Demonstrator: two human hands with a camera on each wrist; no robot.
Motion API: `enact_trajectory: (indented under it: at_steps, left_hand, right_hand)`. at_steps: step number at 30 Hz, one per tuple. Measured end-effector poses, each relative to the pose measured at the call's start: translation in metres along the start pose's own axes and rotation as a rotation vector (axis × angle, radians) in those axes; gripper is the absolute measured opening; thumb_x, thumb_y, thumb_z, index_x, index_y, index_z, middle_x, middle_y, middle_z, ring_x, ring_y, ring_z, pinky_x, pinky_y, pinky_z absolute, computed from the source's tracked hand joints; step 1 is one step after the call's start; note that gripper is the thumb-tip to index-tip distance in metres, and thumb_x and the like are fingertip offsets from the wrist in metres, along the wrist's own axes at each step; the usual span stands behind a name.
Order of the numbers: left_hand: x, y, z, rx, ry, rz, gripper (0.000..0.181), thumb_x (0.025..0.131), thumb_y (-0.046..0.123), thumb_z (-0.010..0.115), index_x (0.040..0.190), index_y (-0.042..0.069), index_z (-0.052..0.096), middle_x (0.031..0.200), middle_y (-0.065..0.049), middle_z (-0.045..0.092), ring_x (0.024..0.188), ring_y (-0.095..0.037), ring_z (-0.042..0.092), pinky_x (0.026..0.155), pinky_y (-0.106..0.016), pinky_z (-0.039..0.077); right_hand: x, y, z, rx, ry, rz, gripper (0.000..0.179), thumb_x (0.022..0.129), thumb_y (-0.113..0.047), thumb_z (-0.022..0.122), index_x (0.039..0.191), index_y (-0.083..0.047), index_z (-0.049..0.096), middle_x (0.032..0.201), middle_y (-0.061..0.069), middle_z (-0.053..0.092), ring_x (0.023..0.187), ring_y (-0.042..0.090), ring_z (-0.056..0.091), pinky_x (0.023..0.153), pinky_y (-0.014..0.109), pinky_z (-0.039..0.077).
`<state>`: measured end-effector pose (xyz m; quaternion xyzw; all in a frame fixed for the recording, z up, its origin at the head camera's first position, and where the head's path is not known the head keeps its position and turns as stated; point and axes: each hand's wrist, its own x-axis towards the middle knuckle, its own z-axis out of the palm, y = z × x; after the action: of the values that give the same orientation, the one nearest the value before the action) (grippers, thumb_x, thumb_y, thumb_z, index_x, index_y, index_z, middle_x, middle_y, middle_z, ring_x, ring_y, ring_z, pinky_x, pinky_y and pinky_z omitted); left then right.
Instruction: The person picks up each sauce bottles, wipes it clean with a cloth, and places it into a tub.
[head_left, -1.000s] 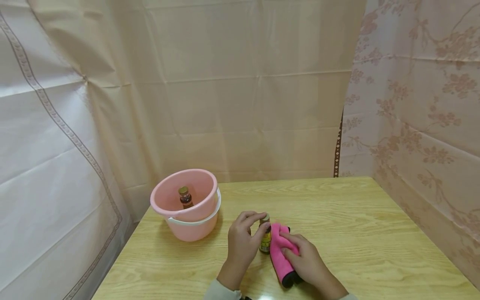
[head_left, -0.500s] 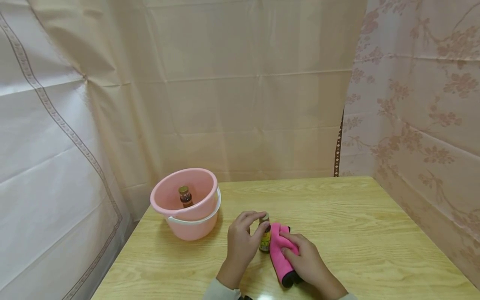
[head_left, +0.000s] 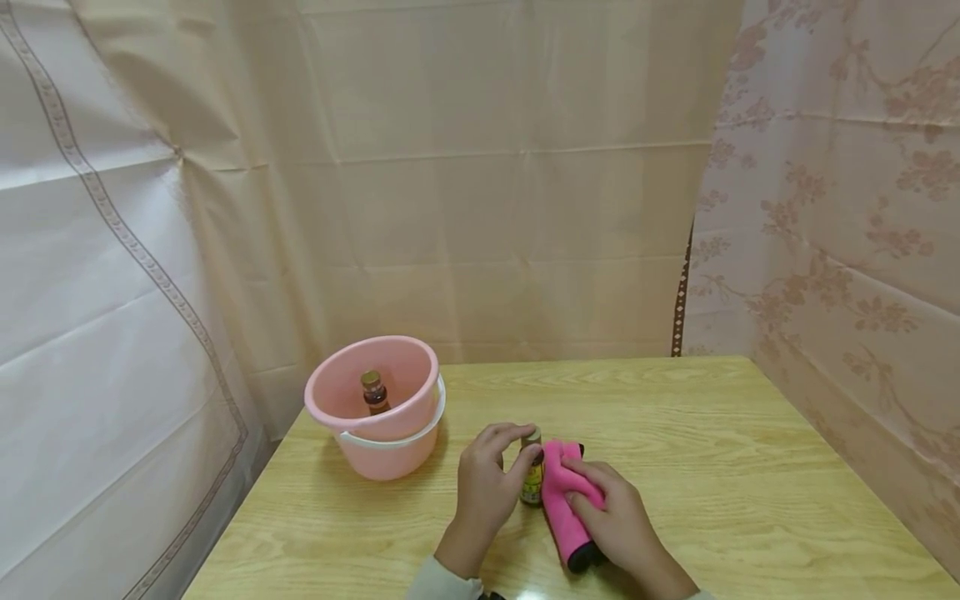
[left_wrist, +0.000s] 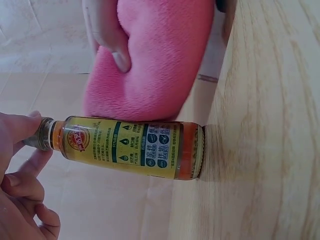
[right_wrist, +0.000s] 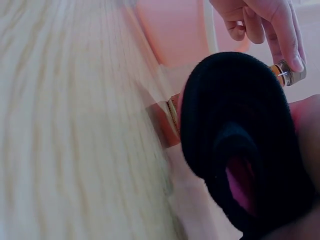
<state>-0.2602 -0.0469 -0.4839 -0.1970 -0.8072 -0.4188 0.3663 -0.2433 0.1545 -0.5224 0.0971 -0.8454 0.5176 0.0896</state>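
A small glass bottle (head_left: 532, 485) with a yellow label stands upright on the table. My left hand (head_left: 489, 477) pinches its cap (left_wrist: 42, 134) between thumb and fingers. In my right hand (head_left: 621, 518) is a folded, plush pink cloth (head_left: 558, 504) with black edging, gripped between thumb and fingers. The cloth lies against the bottle's right side, as the left wrist view shows at the label (left_wrist: 125, 149). From the right wrist, the cloth's black edge (right_wrist: 235, 95) hides most of the bottle; the cap end and a bit of the base still show.
At the left of the wooden table (head_left: 712, 450) stands a pink bucket (head_left: 386, 461) with a white handle (head_left: 397, 444). A second bottle (head_left: 375, 395) with a gold cap leans inside it. Fabric curtains (head_left: 487, 208) enclose the table at the back and sides.
My right hand has shifted the cloth slightly upward along the bottle, and its folds have changed a little. My left hand keeps its pinch on the cap. The head view has turned slightly.
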Motion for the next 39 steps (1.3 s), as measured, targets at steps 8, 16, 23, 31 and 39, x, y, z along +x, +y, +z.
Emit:
enact_trajectory:
  at_steps: [8, 16, 23, 31, 39]
  left_hand:
    - [-0.0011, -0.0007, 0.0002, -0.009, 0.004, 0.023, 0.021, 0.091, 0.025, 0.082, 0.111, 0.019, 0.080, 0.105, 0.004, 0.075, 0.055, 0.006, 0.035, 0.048, -0.012, 0.035]
    - [-0.0030, -0.0023, 0.0016, -0.013, -0.008, 0.030, 0.020, 0.092, 0.025, 0.080, 0.111, 0.019, 0.080, 0.105, 0.004, 0.075, 0.052, 0.008, 0.030, 0.045, -0.011, 0.031]
    - [-0.0031, -0.0008, 0.0016, -0.035, -0.034, 0.011, 0.021, 0.094, 0.025, 0.078, 0.114, 0.018, 0.079, 0.107, 0.004, 0.075, 0.050, 0.006, 0.030, 0.044, -0.010, 0.030]
    - [-0.0018, 0.0002, 0.0025, -0.048, -0.015, 0.034, 0.021, 0.093, 0.021, 0.079, 0.113, 0.017, 0.079, 0.107, 0.003, 0.076, 0.050, 0.007, 0.029, 0.044, -0.010, 0.029]
    - [-0.0008, -0.0007, 0.0024, -0.066, -0.013, 0.032, 0.020, 0.093, 0.020, 0.079, 0.113, 0.018, 0.079, 0.107, 0.003, 0.076, 0.051, 0.006, 0.030, 0.045, -0.010, 0.030]
  right_hand:
    - [-0.0015, 0.0010, -0.0002, 0.073, 0.050, -0.122, 0.051, 0.091, -0.005, 0.077, 0.134, -0.031, 0.069, 0.133, -0.006, 0.066, 0.113, 0.011, 0.065, 0.088, 0.023, 0.058]
    - [-0.0038, 0.0001, -0.0013, 0.161, 0.070, -0.204, 0.053, 0.092, -0.003, 0.076, 0.137, -0.029, 0.068, 0.135, -0.006, 0.064, 0.115, 0.010, 0.065, 0.086, 0.025, 0.060]
    - [-0.0040, 0.0013, -0.0025, 0.196, 0.098, -0.272, 0.048, 0.095, -0.005, 0.074, 0.139, -0.023, 0.067, 0.141, 0.000, 0.061, 0.118, 0.009, 0.064, 0.084, 0.025, 0.060]
    - [-0.0032, 0.0015, -0.0034, 0.213, 0.082, -0.292, 0.046, 0.096, -0.008, 0.073, 0.140, -0.020, 0.066, 0.143, 0.004, 0.059, 0.120, 0.008, 0.063, 0.087, 0.024, 0.059]
    - [-0.0015, 0.0017, -0.0025, 0.181, 0.051, -0.243, 0.047, 0.096, -0.010, 0.074, 0.140, -0.024, 0.066, 0.140, 0.001, 0.061, 0.120, 0.007, 0.063, 0.090, 0.023, 0.058]
